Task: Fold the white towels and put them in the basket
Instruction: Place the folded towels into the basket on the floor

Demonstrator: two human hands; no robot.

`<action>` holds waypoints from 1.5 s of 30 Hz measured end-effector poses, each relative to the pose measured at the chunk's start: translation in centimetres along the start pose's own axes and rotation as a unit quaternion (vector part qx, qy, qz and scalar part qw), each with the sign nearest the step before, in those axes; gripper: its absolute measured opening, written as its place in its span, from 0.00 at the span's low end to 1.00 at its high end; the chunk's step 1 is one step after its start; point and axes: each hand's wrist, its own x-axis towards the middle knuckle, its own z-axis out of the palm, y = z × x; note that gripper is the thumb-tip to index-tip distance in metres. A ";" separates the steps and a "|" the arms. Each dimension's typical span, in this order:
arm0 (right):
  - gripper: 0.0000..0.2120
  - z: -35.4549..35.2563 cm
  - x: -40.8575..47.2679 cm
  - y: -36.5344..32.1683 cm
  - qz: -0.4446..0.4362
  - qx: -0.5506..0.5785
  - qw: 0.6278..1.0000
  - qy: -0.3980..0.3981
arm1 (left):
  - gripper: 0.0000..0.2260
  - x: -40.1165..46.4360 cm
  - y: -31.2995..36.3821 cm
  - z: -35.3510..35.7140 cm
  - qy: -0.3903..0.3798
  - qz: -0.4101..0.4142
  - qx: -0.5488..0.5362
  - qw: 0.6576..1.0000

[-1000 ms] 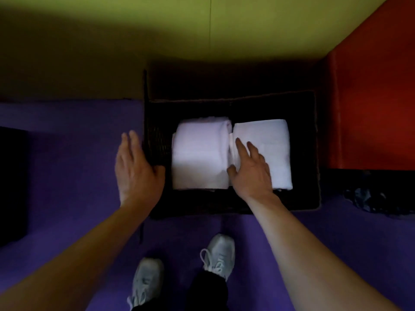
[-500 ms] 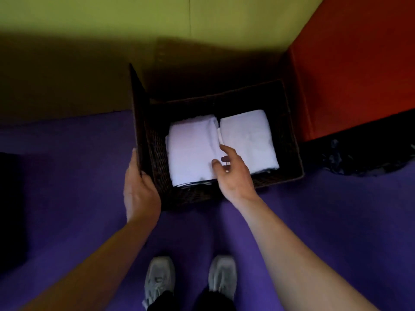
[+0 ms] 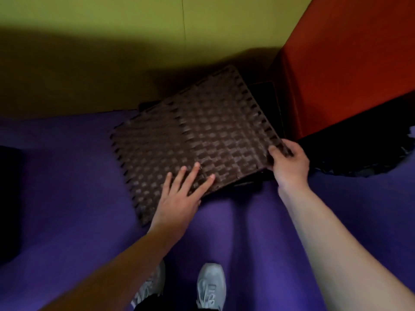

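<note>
Purple floor (image 3: 67, 198); yellow-green wall (image 3: 112, 30); red block (image 3: 348, 63); grey shoes (image 3: 211, 286); perhaps dark cloth (image 3: 359, 158).

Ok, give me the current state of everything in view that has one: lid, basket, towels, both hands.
Wicker lid: down over the basket, tilted, its near right corner raised.
Basket: almost wholly covered; only a dark strip shows past the lid's right edge.
White towels: not visible, hidden under the lid.
Left hand: fingers straight and spread, resting flat on the lid's near edge.
Right hand: grips the lid's near right corner, thumb on top.
</note>
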 end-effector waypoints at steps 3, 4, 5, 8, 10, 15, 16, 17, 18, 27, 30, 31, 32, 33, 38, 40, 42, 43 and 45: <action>0.08 -3.1 0.5 3.0 0.008 -0.101 0.995 0.012 | 0.36 0.6 -0.1 0.6 -0.037 -0.004 0.024 0.999; 0.10 -3.8 0.6 3.9 0.007 -0.147 0.989 0.015 | 0.36 0.5 -0.4 0.5 -0.037 -0.025 0.024 0.999; 0.12 -4.4 0.6 4.6 0.007 -0.184 0.983 0.019 | 0.37 0.1 -0.7 0.4 -0.031 -0.060 0.018 0.998; 0.15 -5.3 0.7 5.8 -0.003 -0.232 0.972 0.050 | 0.41 -1.7 -2.7 0.5 -0.008 -0.222 -0.053 0.973; 0.16 -5.4 0.6 5.9 -0.024 -0.252 0.966 0.050 | 0.43 -2.4 -3.7 0.6 0.017 -0.309 -0.197 0.930; 0.16 -5.2 0.2 5.9 -0.079 -0.277 0.957 0.043 | 0.37 -1.6 -3.7 0.1 0.089 -0.364 -0.336 0.864; 0.16 -5.2 0.2 5.9 -0.086 -0.276 0.956 0.043 | 0.37 -1.3 -3.8 -0.1 0.094 -0.363 -0.340 0.863; 0.16 -5.1 0.3 5.9 -0.088 -0.274 0.957 0.042 | 0.37 -1.0 -3.8 -0.3 0.095 -0.360 -0.343 0.862; 0.16 -5.1 0.2 5.9 -0.090 -0.275 0.956 0.041 | 0.37 -0.9 -3.9 -0.4 0.096 -0.357 -0.345 0.863; 0.16 -6.1 0.2 6.2 -0.204 -0.266 0.940 0.063 | 0.36 -2.0 -3.1 -0.6 0.132 -0.316 -0.353 0.871; 0.15 -5.3 1.2 5.7 -0.215 -0.321 0.920 0.061 | 0.35 -1.2 -3.3 -0.5 0.134 -0.329 -0.356 0.864; 0.15 -4.9 1.5 5.5 -0.202 -0.327 0.921 0.059 | 0.34 -0.9 -3.4 -0.5 0.133 -0.328 -0.354 0.866; 0.15 -4.6 1.6 5.3 -0.180 -0.320 0.929 0.055 | 0.34 -0.7 -3.4 -0.4 0.133 -0.324 -0.355 0.867; 0.16 -4.3 1.7 5.2 -0.153 -0.303 0.939 0.047 | 0.33 -0.6 -3.5 -0.4 0.132 -0.320 -0.357 0.867; 0.21 -4.1 1.6 4.6 -0.084 -0.293 0.952 0.025 | 0.31 -0.6 -4.1 -0.3 0.127 -0.316 -0.361 0.868; 0.21 -4.2 1.5 4.4 -0.079 -0.287 0.954 0.023 | 0.31 -0.5 -4.2 -0.5 0.124 -0.321 -0.364 0.865; 0.20 -4.1 1.2 4.3 -0.074 -0.276 0.958 0.018 | 0.31 -0.4 -4.1 -0.7 0.122 -0.327 -0.366 0.863; 0.20 -4.1 1.1 4.2 -0.071 -0.270 0.960 0.015 | 0.31 -0.2 -4.2 -0.8 0.121 -0.326 -0.365 0.864; 0.20 -4.1 0.8 4.1 -0.064 -0.271 0.960 0.014 | 0.31 0.1 -4.7 -1.0 0.115 -0.322 -0.362 0.867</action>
